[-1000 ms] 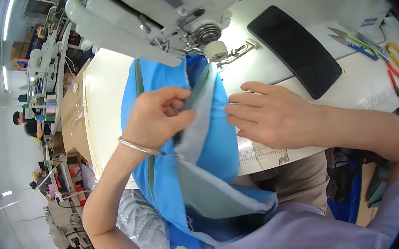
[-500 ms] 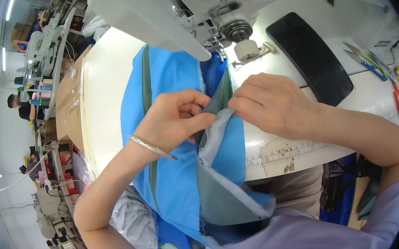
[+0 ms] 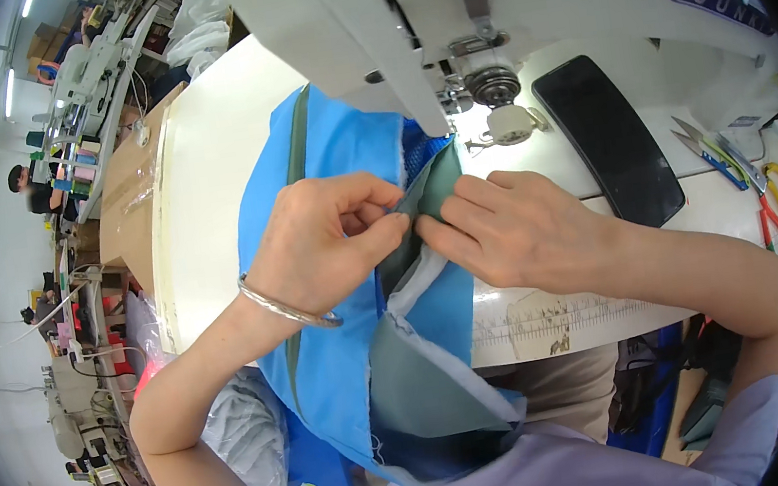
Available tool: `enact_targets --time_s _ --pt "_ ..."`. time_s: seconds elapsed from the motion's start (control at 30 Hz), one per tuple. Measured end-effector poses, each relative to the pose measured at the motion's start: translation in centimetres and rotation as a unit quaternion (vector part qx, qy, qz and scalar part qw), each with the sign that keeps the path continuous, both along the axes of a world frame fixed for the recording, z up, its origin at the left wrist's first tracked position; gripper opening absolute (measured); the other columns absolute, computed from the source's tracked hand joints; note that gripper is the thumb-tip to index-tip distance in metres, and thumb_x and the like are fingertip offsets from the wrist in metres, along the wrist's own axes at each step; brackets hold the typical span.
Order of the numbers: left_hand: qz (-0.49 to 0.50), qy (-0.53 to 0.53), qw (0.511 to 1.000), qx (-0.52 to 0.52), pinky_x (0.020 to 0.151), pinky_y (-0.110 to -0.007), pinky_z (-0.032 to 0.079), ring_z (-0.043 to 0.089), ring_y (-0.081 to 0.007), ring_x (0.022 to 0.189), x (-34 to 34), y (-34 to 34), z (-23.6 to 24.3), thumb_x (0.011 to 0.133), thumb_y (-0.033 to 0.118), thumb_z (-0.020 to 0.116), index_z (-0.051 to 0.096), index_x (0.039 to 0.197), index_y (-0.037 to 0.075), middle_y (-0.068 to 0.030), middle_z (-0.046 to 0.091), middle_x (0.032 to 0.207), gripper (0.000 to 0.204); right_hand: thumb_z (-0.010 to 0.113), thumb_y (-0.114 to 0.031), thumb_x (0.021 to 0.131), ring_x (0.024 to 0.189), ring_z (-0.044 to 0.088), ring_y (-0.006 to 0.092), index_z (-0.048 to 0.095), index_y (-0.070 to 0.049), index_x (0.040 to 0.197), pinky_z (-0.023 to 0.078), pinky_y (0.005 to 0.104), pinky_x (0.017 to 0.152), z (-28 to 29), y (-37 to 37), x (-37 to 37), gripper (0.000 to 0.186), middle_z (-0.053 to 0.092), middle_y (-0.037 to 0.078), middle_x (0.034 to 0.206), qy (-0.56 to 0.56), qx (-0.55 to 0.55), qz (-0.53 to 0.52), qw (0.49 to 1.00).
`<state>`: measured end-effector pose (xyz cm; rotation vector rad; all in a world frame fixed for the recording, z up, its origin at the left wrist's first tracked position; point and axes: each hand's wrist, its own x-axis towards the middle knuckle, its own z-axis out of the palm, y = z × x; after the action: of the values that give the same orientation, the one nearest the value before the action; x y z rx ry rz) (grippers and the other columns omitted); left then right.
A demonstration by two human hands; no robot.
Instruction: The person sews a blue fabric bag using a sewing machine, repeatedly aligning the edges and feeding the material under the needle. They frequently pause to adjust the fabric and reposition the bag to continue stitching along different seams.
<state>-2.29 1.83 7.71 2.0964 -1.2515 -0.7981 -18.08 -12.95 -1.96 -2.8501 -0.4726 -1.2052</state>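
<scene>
Blue fabric (image 3: 328,153) between pinching hands

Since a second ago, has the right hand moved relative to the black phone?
Yes. The right hand slid left, away from the black phone, to meet the left hand on the green fabric.

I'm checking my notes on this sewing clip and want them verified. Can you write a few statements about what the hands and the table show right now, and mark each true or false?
1. Both hands pinch the grey-green fabric strip where it meets the blue fabric. True.
2. The left hand wears a metal bangle at the wrist. True.
3. The right hand holds the scissors. False: the scissors lie on the table at the right, untouched.
4. A dark phone lies flat on the table, right of the sewing machine. True.
5. The blue fabric is folded in a box on the floor. False: it lies over the table's edge, under the hands.
</scene>
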Motion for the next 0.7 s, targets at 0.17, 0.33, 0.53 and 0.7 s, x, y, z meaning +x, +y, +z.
enact_targets --time_s 0.17,0.33,0.53,0.7 --pt "0.021 0.067 0.997 -0.013 0.060 -0.020 0.046 0.056 -0.0012 0.066 -0.5 0.1 0.1 0.088 0.000 0.070 0.073 0.108 -0.003 0.0003 0.068 0.081 0.021 0.070 -0.015 0.065 0.063 0.053 0.0146 0.056 -0.009 0.070 0.041 0.0278 0.049 0.8 0.1 0.4 0.016 0.047 0.001 0.069 -0.015 -0.047 -0.020 0.999" --pt "-0.125 -0.137 0.982 -0.037 0.052 -0.029 0.048 0.061 -0.0134 0.056 -0.9 0.6 -0.9 0.084 0.011 0.074 0.076 0.098 0.003 -0.0082 0.070 0.077 0.017 0.069 -0.015 0.065 0.061 0.057 0.0160 0.054 -0.011 0.072 0.044 0.0298 0.048 -0.4 0.6 0.5 0.017 0.048 0.001 0.069 0.015 0.082 -0.029 0.996" --pt "-0.199 -0.259 0.944 0.051 0.052 -0.040 0.049 0.065 -0.0291 0.059 -2.6 0.8 0.1 0.078 0.021 0.076 0.072 0.080 0.004 -0.0092 0.067 0.069 0.017 0.071 -0.013 0.070 0.069 0.063 0.0199 0.060 -0.008 0.081 0.051 0.0337 0.055 -0.6 0.6 -0.2 0.017 0.056 0.002 0.075 0.067 0.156 -0.020 0.985" --pt "-0.169 -0.296 0.940 0.001 0.052 -0.043 0.048 0.064 -0.0344 0.060 -2.8 1.6 -0.2 0.076 0.020 0.076 0.064 0.073 0.005 -0.0101 0.064 0.068 0.020 0.070 -0.009 0.078 0.092 0.068 0.0254 0.068 -0.001 0.099 0.055 0.0374 0.074 -0.3 -0.7 -1.6 0.023 0.067 0.010 0.098 0.046 0.195 -0.089 0.976"
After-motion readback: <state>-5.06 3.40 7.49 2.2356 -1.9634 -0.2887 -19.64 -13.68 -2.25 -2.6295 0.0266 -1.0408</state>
